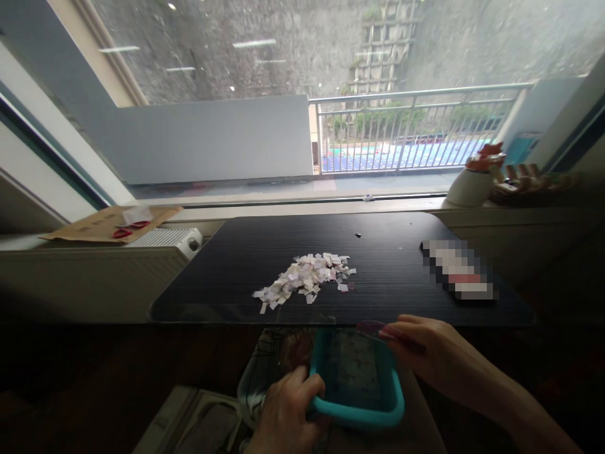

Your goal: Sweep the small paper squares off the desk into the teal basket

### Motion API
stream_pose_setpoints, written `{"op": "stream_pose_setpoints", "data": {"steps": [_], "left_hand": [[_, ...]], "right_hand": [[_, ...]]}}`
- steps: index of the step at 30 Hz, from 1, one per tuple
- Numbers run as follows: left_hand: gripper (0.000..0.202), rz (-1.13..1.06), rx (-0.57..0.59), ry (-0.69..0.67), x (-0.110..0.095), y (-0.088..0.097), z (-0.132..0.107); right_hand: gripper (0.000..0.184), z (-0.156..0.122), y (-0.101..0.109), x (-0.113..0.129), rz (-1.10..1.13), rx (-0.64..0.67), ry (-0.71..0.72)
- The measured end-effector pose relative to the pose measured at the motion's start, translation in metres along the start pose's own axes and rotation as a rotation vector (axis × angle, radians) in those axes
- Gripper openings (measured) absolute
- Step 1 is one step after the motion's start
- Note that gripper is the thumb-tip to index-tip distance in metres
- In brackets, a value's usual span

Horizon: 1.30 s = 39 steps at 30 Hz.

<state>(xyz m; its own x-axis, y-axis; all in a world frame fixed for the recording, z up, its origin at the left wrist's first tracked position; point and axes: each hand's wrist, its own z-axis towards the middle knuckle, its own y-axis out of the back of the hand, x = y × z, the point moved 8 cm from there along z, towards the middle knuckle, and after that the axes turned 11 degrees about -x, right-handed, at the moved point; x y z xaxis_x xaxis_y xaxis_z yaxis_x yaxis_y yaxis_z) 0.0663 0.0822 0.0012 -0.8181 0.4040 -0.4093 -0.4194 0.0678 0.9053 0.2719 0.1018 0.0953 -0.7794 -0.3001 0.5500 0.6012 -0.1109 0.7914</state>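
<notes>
A pile of small pale paper scraps (pixel 306 279) lies in the middle of a black tabletop (pixel 227 265). Below the table's near edge I hold a teal rectangular basket (pixel 359 413); my left hand (pixel 286 413) is closed round its near-left rim. My right hand (pixel 425 356) hovers over the basket's far-right corner, fingers pinched on a small thin pinkish piece (pixel 371 328). The basket's floor shows pale scraps or a pattern; I cannot tell which.
A blurred-out flat object (pixel 457 270) lies on the table's right side. A white radiator (pixel 165 239) and a cardboard sheet with red scissors (pixel 123 232) sit on the sill at left. A white pot with ornaments (pixel 477 183) stands at right. A window is behind.
</notes>
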Motion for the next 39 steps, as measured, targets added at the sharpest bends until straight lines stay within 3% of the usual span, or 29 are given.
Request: {"op": "stream_pose_setpoints", "data": {"steps": [5,8,21,28,36,39], "left_hand": [[0.013,0.056,0.096,-0.001,0.002,-0.012,0.001],[0.016,0.091,0.138,0.005,0.005,-0.017,0.0],[0.015,0.111,0.088,0.006,0.001,-0.011,0.001],[0.014,0.074,0.139,0.007,0.005,-0.017,0.0],[0.016,-0.059,0.009,-0.006,0.002,0.003,-0.001],[0.017,-0.088,-0.007,-0.007,0.001,0.006,-0.003]], "right_hand": [[0.023,0.039,0.004,-0.007,-0.093,-0.195,-0.014],[0.025,0.052,-0.006,-0.008,-0.131,-0.141,0.001],[0.028,0.04,-0.004,-0.015,-0.126,-0.073,-0.017],[0.03,0.036,-0.011,-0.017,-0.001,-0.003,-0.046],[0.032,0.015,-0.01,-0.016,0.079,0.016,-0.023],[0.031,0.01,-0.013,-0.016,0.089,0.085,0.001]]}}
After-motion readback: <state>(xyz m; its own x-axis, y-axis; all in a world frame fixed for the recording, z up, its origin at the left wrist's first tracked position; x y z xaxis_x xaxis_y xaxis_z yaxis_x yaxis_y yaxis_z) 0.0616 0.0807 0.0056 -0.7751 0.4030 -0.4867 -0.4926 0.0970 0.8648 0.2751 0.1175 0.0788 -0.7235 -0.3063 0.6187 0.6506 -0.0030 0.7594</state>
